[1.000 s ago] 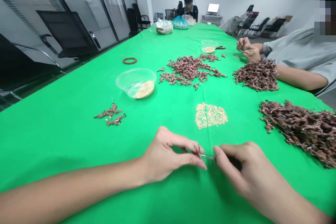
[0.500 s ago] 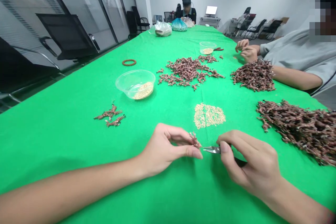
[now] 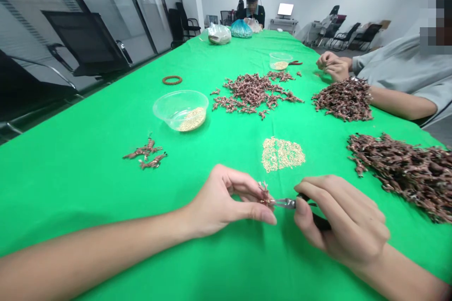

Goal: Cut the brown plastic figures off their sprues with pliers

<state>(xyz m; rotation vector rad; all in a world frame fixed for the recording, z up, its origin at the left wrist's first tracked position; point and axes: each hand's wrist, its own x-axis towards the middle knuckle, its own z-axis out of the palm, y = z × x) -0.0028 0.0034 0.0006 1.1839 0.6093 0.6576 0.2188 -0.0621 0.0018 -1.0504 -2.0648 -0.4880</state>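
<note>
On the near side of the patch of small gold pieces (image 3: 283,154): both hands at work over the green cloth (image 3: 219,268). Left hand (image 3: 221,204), nearer and left of the patch, pinches one small brown figure (image 3: 264,193) between thumb and fingers; thin prongs stick up from it. Right hand (image 3: 348,218), nearer and right of the patch, is wrapped round the dark handles of pliers (image 3: 290,203), metal tips pointing left, meeting the figure. Cannot tell whether the jaws bite.

Left of the patch, well apart: a few loose figures (image 3: 150,150). Beyond it, to the left: clear bowl (image 3: 165,115), more gold pieces inside. Straight beyond: spread heap (image 3: 252,91). Right: big dark heap (image 3: 406,174). Beyond and right: another heap (image 3: 342,99), close to a co-worker's hands (image 3: 334,67).
</note>
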